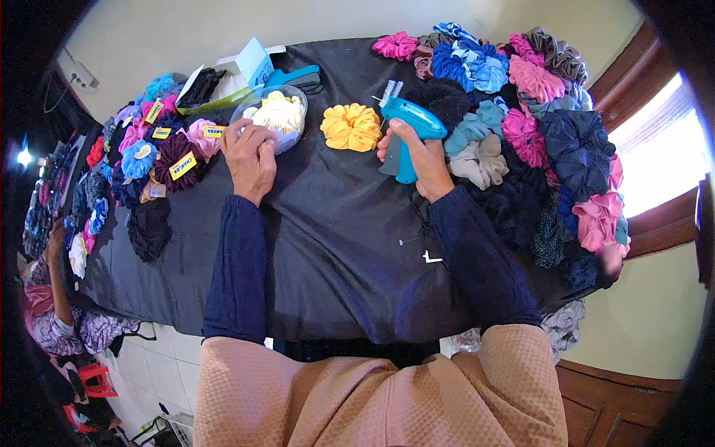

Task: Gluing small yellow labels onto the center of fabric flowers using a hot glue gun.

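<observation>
My right hand (419, 159) is closed around the handle of a teal tagging gun (413, 120), its needle and a strip of clear plastic fasteners pointing away from me. Just left of the gun, a yellow scrunchie (351, 127) lies on the black cloth. My left hand (249, 159) rests at the near left rim of a clear round plastic tub (290, 137) that holds pale yellow and white tags (277, 114). Its fingers are bent, and whether they pinch a tag cannot be told. Left of that hand lie scrunchies with yellow printed tags, among them a maroon one (174, 159).
Scrunchies in many colours, such as a grey-beige one (480, 162), are heaped on the right. Behind the tub stand an open box (215, 92) and another teal tool (293, 75). A white plastic scrap (431, 257) lies near my right sleeve. Another person's arm (56, 268) shows far left.
</observation>
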Tool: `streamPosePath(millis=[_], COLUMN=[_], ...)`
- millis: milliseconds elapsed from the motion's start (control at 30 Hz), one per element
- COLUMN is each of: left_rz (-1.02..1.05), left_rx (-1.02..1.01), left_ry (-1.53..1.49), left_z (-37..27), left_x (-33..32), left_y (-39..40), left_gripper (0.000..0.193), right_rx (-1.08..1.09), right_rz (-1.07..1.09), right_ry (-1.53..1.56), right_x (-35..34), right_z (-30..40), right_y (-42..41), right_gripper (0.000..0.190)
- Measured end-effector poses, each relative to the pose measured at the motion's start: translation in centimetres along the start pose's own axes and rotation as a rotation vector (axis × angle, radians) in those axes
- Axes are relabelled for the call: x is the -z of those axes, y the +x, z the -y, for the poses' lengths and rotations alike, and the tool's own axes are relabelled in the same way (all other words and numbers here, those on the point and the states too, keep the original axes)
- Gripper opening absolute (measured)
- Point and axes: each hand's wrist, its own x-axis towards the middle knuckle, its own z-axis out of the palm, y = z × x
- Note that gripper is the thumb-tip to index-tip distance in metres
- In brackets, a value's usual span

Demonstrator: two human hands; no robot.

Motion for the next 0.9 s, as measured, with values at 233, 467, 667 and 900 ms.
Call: streamPosePath(millis=[233,467,667,900], left_rz=[-0.026,0.004,-0.012,-0.203], left_rx=[0.005,-0.004,0.029,0.079], left_ry=[0.003,-0.041,-0.098,-0.062], left_z=[0.8,1.8,2.1,0.8], left_x=[0.4,0.7,1.2,1.0], left_y=[0.0,0.0,0.2,0.7], left_gripper=[0.011,0.013,0.011,0.013], right_rx=[-0.018,-0.016,-0.015,-0.017], right_rz=[-0.038,-0.031,-0.032,-0.024], right_ry=[0.017,0.02,0.013,0.0], right_x=[-0.2,-0.2,-0.3,-0.3], right_z=[0.0,0.0,0.2,0.3], right_y=[-0.1,-0.1,-0.1,-0.2], right_gripper=[0.029,0.028,0.026,0.028])
